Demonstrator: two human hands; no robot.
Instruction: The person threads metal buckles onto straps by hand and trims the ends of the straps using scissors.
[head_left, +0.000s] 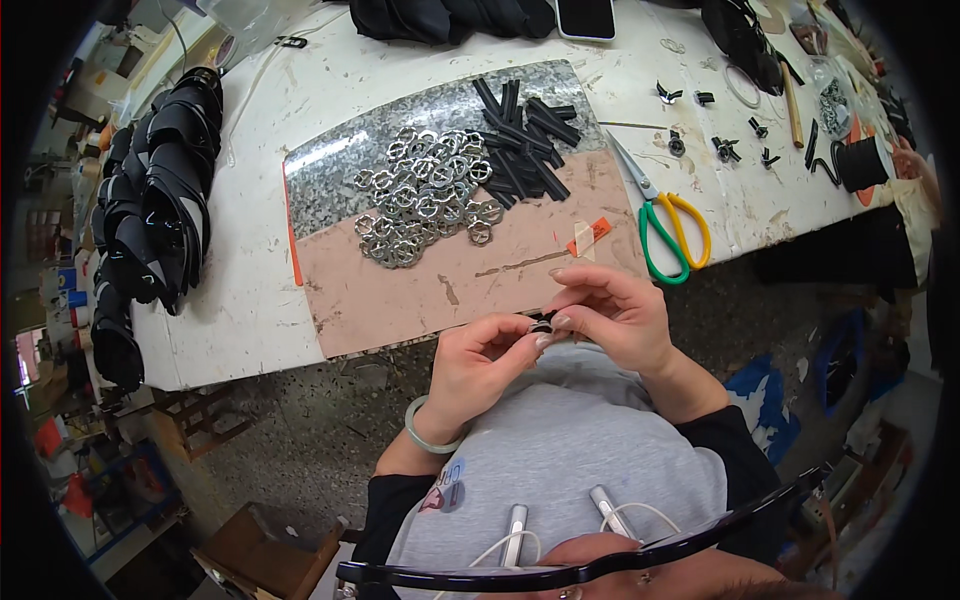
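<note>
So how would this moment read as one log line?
left hand: pinching small dark piece | right hand: at same piece, grip unclear | table: metal rings, black strips, scissors

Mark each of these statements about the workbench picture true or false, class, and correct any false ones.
1. The scissors have one green and one yellow handle. True.
2. The left hand holds the scissors. False: it holds a small black piece, with the right hand close beside it.
3. The metal rings lie in a pile left of the black strips. True.
4. The bracelet is on the right wrist. False: it is on the left wrist.
5. The spool holds white thread. False: its winding is black.
</note>
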